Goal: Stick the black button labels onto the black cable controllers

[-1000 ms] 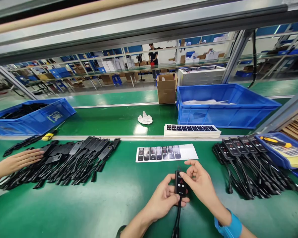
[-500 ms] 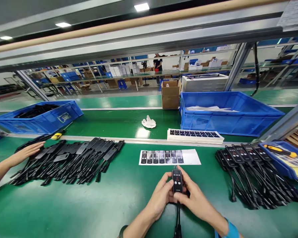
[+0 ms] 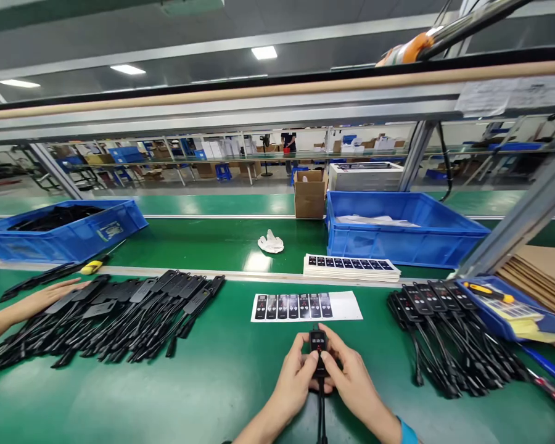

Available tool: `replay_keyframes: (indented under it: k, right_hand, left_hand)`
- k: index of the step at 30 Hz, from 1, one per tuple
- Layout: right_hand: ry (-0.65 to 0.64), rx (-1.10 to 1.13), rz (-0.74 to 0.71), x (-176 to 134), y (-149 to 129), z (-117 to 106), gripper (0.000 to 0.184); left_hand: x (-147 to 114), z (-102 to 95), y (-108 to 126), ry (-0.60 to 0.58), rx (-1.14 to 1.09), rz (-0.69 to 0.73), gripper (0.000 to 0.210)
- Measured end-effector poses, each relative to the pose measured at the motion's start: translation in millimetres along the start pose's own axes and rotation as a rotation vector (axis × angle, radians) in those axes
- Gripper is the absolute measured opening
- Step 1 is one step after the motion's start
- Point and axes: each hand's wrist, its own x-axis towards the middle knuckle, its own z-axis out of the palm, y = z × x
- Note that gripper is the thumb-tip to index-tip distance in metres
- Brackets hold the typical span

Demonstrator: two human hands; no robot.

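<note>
A black cabled controller (image 3: 319, 340) with a printed front label is held upright between both hands, its cables hanging toward me. My left hand (image 3: 296, 374) grips its left side, thumb pressed on the face. My right hand (image 3: 348, 374) wraps its right side, with that thumb also on the face. Just beyond lies a white label sheet (image 3: 346, 306) bearing a row of black labels. At the right is a pile of labelled controllers (image 3: 437, 302); at the left, a pile of controllers with plain backs or faces (image 3: 139, 296).
A co-worker's hand (image 3: 50, 296) rests by the left pile. Behind the label sheet sit a stack of label sheets (image 3: 351, 269), a white glove (image 3: 271, 242) and a large blue bin (image 3: 407, 240). Another blue bin (image 3: 65, 237) stands far left. A small blue tray (image 3: 513, 308) is at right.
Both my thumbs have moved up onto the middle of the controller's face, covering its white buttons. The camera view has tilted upward. The co-worker's hand stays by the left pile.
</note>
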Motion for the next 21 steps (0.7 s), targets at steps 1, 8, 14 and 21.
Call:
replay_keyframes:
  k: [1, 8, 14, 21]
  right_hand:
    - [0.0, 0.009, 0.002, -0.4, -0.7, 0.2, 0.048]
    - [0.051, -0.272, -0.189, -5.7, -1.7, 1.7, 0.058]
    - [0.268, -0.767, -0.182, 25.9, -1.4, -88.3, 0.043]
    - [0.427, -1.33, 0.286, 40.7, 25.7, -227.9, 0.041]
  left_hand:
    - [-0.1, 0.5, 0.7, -0.003, -0.005, 0.002, 0.046]
    - [0.4, -4.4, 1.3, -0.073, -0.266, 0.031, 0.058]
    - [0.2, -30.3, 9.4, 0.048, 0.538, 0.278, 0.049]
    - [7.4, -52.1, 7.6, 0.286, 1.397, 0.344, 0.047]
